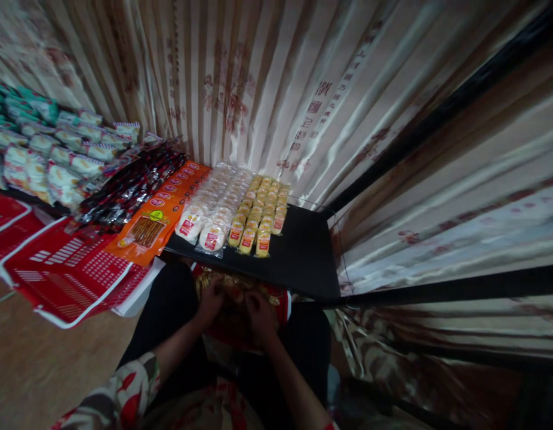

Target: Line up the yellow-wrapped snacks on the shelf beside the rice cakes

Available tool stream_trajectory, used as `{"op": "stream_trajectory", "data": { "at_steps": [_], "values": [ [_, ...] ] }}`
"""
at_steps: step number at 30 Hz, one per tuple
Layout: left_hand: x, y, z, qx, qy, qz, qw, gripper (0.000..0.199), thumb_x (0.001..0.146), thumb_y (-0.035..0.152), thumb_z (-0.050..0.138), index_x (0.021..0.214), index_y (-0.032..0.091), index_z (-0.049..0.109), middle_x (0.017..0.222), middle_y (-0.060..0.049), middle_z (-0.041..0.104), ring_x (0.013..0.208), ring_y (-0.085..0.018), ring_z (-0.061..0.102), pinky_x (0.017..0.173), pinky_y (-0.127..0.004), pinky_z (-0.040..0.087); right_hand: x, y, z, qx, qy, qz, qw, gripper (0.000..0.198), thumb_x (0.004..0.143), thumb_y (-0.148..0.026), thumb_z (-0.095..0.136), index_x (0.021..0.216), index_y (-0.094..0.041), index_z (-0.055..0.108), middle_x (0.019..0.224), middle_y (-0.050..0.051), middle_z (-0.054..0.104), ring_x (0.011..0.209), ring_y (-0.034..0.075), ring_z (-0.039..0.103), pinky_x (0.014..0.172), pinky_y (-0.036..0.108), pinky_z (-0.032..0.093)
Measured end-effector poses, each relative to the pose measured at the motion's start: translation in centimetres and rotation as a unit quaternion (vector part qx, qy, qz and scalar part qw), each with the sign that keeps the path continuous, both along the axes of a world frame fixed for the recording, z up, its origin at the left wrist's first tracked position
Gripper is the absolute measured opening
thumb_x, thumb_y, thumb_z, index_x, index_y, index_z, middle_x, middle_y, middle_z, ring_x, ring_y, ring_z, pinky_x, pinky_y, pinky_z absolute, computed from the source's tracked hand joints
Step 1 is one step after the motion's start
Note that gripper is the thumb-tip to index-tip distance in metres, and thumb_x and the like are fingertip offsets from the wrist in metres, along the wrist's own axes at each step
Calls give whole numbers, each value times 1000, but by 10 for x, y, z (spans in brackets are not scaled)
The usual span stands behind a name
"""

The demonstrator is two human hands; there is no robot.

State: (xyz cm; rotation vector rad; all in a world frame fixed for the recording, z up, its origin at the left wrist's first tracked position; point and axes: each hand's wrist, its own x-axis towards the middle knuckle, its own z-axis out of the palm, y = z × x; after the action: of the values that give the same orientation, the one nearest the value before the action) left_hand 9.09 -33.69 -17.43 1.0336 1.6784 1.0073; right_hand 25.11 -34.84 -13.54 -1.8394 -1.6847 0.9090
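Both hands are low in the dim space between the knees, over a red basket (pixel 289 306) filled with small gold-wrapped packets (pixel 232 280). My left hand (pixel 211 298) reaches in from the left, its fingers curled together among the packets. Opposite it, my right hand (pixel 260 312) has thumb and fingers drawn together in a pinch. A gold and reddish packet lies between the two hands, but shadow hides what the fingertips grip. Just beyond, on a black shelf (pixel 298 257), stand rows of yellow packaged cakes (pixel 254 218) and white packaged round cakes (pixel 214 206).
Left along the shelf lie an orange snack bag (pixel 157 218), dark shiny packets (pixel 128 185) and several white and green bags (pixel 70 152). Red shopping baskets (pixel 79 263) stand at the left. A pleated curtain (pixel 258 89) hangs behind, with black bars (pixel 406 143) at the right.
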Motion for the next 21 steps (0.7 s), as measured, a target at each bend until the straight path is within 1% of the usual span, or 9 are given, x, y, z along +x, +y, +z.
{"op": "stream_trajectory", "data": {
  "at_steps": [2,4,7,9,11,15,16,18,21],
  "values": [
    [0,-6,8,6,-10,-10,1000,33,73,13,49,105,18,56,101,-4,66,95,-16,61,85,-30,48,2,-7,2,6,36,-7,999,21,78,-29,50,90,-22,65,91,4,70,86,20,64,80,34,49],
    [0,-11,19,3,-24,-23,999,31,73,18,50,103,18,57,93,-3,66,85,-16,62,78,-29,49,3,-13,2,8,84,-11,996,21,75,-27,53,91,-21,64,91,5,70,85,21,65,79,34,50],
    [2,-16,39,-10,-55,-55,997,35,72,24,50,106,15,56,78,0,63,68,-14,59,64,-25,48,5,-22,1,-1,143,-2,990,28,72,-24,55,99,-21,61,94,5,69,87,21,65,80,35,51],
    [5,-19,52,-11,-62,-79,995,38,73,27,50,109,15,54,71,1,61,62,-13,57,60,-24,47,7,-26,2,-8,164,14,986,31,72,-23,54,103,-22,60,98,4,69,92,21,64,84,37,50],
    [9,-21,64,10,-44,-100,994,37,73,26,49,107,16,55,71,1,61,63,-13,56,61,-25,47,10,-28,6,-7,164,32,986,30,72,-24,55,101,-21,62,99,4,69,94,21,63,86,37,49],
    [21,-22,85,98,11,-133,986,29,70,18,47,96,18,61,92,-4,64,82,-16,59,73,-27,47,17,-28,20,33,130,32,990,24,72,-27,57,93,-20,66,96,7,68,93,23,63,86,37,48],
    [25,-22,90,113,18,-143,983,29,70,17,47,96,19,61,95,-5,64,86,-17,59,75,-27,47,19,-27,24,36,141,31,989,25,72,-27,57,95,-20,66,95,7,68,92,22,63,85,37,49],
    [32,-18,99,131,27,-160,978,31,71,15,45,97,20,61,99,-5,64,91,-17,58,78,-27,47,23,-25,32,25,199,37,979,28,75,-30,56,99,-21,64,95,6,69,89,21,64,82,35,50],
    [44,-10,108,154,37,-170,973,34,73,14,44,103,19,60,101,-5,63,88,-15,59,77,-27,48,31,-20,44,12,285,37,958,31,75,-37,58,101,-20,63,92,6,70,84,21,65,76,33,52]
  ]
}}
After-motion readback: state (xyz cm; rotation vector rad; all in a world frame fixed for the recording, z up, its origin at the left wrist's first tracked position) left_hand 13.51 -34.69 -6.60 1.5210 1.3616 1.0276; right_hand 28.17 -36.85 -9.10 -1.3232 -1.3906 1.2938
